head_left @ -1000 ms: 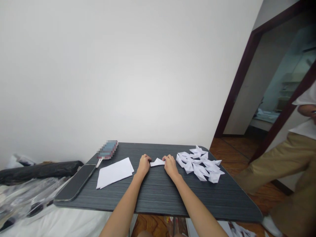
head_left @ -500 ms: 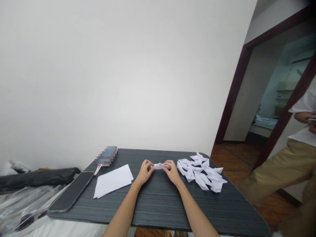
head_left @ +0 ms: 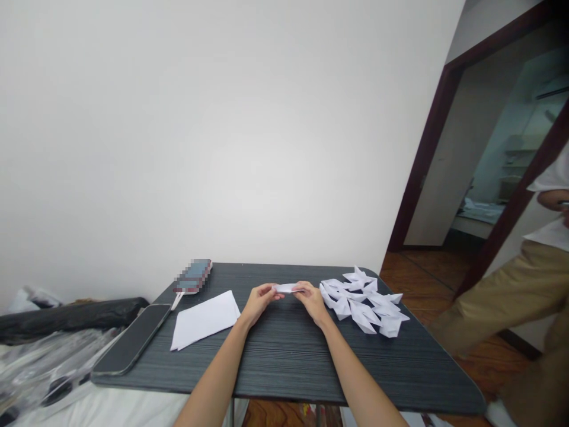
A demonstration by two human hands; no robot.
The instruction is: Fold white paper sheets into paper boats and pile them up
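Note:
Between my two hands is a small folded piece of white paper, held just above the dark table. My left hand pinches its left end, and my right hand grips the right end, thumbs and fingers closed on it. Close to the right hand lies a cluster of several folded white paper boats. A small stack of flat white paper sheets rests on the table to the left of my left hand.
A dark phone lies at the table's left edge, with a blurred-out box behind it. Plastic-wrapped bundles are at the left. A white wall stands behind. A person in tan trousers stands at the right, near a doorway.
Both hands have tilted the folded paper and lifted it slightly, the fingers now curling beneath its ends. The camera view has shifted a little.

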